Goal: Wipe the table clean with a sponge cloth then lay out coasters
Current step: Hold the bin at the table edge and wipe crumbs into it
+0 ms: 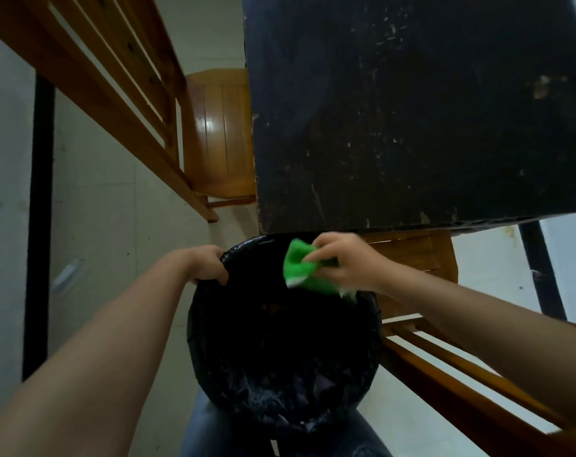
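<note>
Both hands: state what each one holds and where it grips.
Left hand grips the black bin bag at its rim. Right hand pinches the green sponge cloth by its right side.

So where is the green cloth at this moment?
The cloth is bunched in the right hand, low in the head view, over the far rim of the black bin, just below the table edge.

left hand (210,263) grips bin (280,351) | right hand (342,262) holds cloth (301,267) (green)
</note>
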{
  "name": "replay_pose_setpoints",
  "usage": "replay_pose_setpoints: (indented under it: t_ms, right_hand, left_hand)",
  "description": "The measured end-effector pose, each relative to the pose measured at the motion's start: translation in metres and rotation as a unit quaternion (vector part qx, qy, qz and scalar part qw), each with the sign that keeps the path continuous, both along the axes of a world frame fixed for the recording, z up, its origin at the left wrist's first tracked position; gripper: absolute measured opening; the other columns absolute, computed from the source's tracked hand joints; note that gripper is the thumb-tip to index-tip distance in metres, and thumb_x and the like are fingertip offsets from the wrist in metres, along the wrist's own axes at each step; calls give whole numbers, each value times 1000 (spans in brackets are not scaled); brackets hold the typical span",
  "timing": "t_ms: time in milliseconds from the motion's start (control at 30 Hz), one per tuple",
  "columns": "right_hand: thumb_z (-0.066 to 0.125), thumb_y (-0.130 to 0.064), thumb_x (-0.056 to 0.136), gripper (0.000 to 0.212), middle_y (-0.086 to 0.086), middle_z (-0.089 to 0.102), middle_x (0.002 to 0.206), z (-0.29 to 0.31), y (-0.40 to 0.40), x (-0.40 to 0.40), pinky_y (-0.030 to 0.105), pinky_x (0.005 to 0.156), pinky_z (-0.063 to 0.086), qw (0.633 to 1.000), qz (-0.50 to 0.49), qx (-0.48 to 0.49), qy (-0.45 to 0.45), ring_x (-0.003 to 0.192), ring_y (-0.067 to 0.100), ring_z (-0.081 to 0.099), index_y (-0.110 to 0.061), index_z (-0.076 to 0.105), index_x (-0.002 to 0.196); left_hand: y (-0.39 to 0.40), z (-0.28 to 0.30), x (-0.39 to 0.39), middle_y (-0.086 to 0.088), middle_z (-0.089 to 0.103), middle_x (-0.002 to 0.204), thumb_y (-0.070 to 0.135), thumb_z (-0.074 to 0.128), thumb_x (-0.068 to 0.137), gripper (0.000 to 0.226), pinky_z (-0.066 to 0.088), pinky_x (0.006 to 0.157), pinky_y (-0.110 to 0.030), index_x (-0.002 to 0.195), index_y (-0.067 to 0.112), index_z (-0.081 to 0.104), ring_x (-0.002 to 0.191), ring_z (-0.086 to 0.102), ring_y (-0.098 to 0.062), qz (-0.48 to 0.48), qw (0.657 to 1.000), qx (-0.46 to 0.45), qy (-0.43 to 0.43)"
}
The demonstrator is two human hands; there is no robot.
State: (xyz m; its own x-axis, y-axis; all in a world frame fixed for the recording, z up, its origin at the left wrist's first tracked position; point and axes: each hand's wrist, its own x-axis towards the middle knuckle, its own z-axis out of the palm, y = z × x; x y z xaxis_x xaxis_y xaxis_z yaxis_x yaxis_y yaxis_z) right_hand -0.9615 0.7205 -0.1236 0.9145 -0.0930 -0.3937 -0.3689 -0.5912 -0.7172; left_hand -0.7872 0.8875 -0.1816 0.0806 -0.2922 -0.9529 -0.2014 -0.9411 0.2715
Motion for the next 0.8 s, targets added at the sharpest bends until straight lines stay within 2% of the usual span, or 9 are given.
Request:
replay_pose_setpoints:
  t_ms: [100,233,333,400,467,500,600,667,800]
  right_hand:
    - [61,6,78,32,5,56,99,23,-28,5,12,79,47,984,-161,55,-55,89,13,55,5,59,110]
    - [58,-1,83,33,-2,57,101,46,-83,0,17,74,54,954,-287,60,-64,93,12,55,-9,55,114]
    - [58,-8,85,37,8,56,113,34,-124,-13,26,82,48,909,-404,-90,-45,102,19,54,-1,53,121]
    - [56,-19,87,42,18,53,124,13,-143,-20,37,92,43,866,-444,-226,43,111,28,52,2,51,123]
    - [50,-38,88,54,23,41,132,-6,-141,-19,47,101,35,823,-453,-294,174,119,38,40,1,47,125]
    - [47,-45,88,60,23,33,137,-15,-134,-16,49,103,28,813,-448,-307,209,123,39,34,0,42,128]
    - [41,-46,90,68,21,17,145,-34,-112,6,49,107,19,824,-421,-333,184,130,39,21,-5,21,140]
    - [37,-42,93,64,21,15,146,-39,-104,30,50,108,18,834,-397,-351,156,131,38,20,-7,17,142]
    - [30,-40,95,59,17,9,150,-40,-96,83,48,109,15,871,-328,-345,125,135,34,15,-8,17,143]
  left_hand:
    - [0,-1,0,-10,57,100,0,54,82,32,49,70,-31,112,9,56,92,57,-25,1,1000,4,0]
    - [0,-3,0,-11,57,101,-2,54,82,34,49,81,-35,115,9,55,93,57,-26,15,1000,10,6]
    - [0,-4,-1,-11,57,100,-2,53,82,34,50,74,-33,115,9,55,92,57,-25,17,1000,7,6]
    - [-1,-4,-1,-11,56,100,-2,53,83,34,49,72,-31,115,8,55,92,56,-25,17,1000,6,3]
    - [0,-5,-1,-11,56,101,-1,53,83,34,48,79,-34,116,7,55,93,56,-25,20,1000,5,3]
    - [0,-5,-1,-12,56,101,-1,54,83,34,48,82,-35,116,7,55,94,56,-26,20,1000,5,4]
    - [2,-9,0,-12,57,103,0,55,82,35,48,89,-38,116,7,56,103,58,-30,23,1000,8,3]
    - [2,-11,0,-12,58,103,1,56,81,35,48,89,-38,115,7,56,105,59,-30,22,1000,7,1]
    - [4,-12,0,-10,58,100,2,57,80,32,49,85,-36,112,8,58,97,58,-26,19,1000,7,-8]
